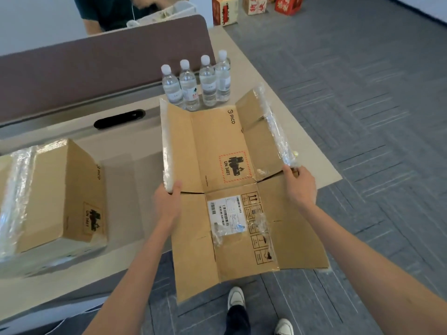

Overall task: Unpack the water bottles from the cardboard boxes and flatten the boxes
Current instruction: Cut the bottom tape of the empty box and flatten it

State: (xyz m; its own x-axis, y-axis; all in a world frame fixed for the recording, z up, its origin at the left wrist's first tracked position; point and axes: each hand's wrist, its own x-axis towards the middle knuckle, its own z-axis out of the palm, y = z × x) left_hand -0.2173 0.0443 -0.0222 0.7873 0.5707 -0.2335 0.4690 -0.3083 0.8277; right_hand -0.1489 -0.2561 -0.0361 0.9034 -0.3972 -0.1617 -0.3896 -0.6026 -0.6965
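a beige desk (pixel 121 170) is standing against a brown partition (pixel 96 66), with grey patterned carpet (pixel 362 93) running along its right side.

the flattened box (pixel 225 151) is lying opened out at the desk's right end, its near half hanging past the desk edge over the carpet. the left hand (pixel 169 199) is gripping the near end of the left flap's taped edge, and the right hand (pixel 301 183) is pinching the near end of the right flap's taped edge.

risks, as judged: four water bottles (pixel 196 85) are standing upright in a row just beyond the far edge of the cardboard, so a forward push of the sheet is likely to be tipping them, the rightmost one towards the desk's side edge. with so much board overhanging, a released grip is likely to be letting the sheet slide to the floor. the crumpled clear tape may be clinging to the fingers.

appearance: the board is brown corrugated, showing a "pico" mark, a red-dashed "un 3481" label, a white barcode sticker and handling symbols. both side flaps are tilting upward, so the sheet is not yet lying fully flat.

a second box (pixel 55 197), closed and taped, is sitting at the desk's left.
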